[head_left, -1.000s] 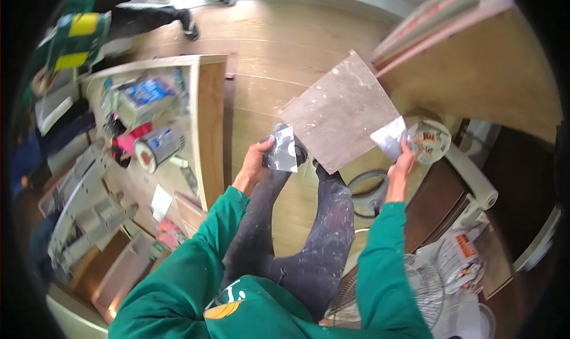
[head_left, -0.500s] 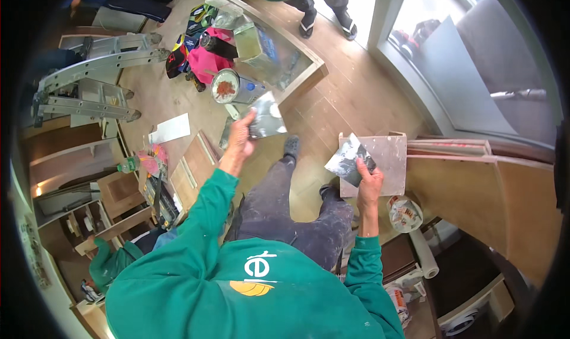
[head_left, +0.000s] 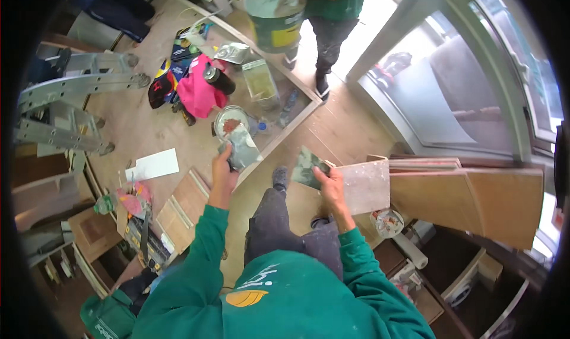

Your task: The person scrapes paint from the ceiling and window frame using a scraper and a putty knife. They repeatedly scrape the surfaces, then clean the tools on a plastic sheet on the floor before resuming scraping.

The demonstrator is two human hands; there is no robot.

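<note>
Through the head view, my only window onto this room, I look down on both hands, held well apart in front of the body. The left hand [head_left: 223, 171] pinches a thin, grey left plate [head_left: 244, 150] by its near corner, thumb flat on the smeared face, the other fingers mostly hidden. This plate overlaps the open can [head_left: 229, 119] with reddish-brown matter on top; I cannot tell whether they touch. The right hand [head_left: 334, 190] grips a similar right plate [head_left: 306, 166], mottled with pale smears, its thumb near the edge closest to me. Just right of it sits the pale square board [head_left: 367, 187], with the tub [head_left: 387, 222] below.

To handle both plates well, I would want each pinch firm but kept at the edge, thumbs off the wet-looking patches, if wet they are. I'd hold the faces level, since a tilt could let loose matter slide off, and steer the left one clear of the can's rim. Beyond the wooden frame [head_left: 284, 131], a co-worker carries a bucket [head_left: 275, 24], so I'd leave room there.
</note>
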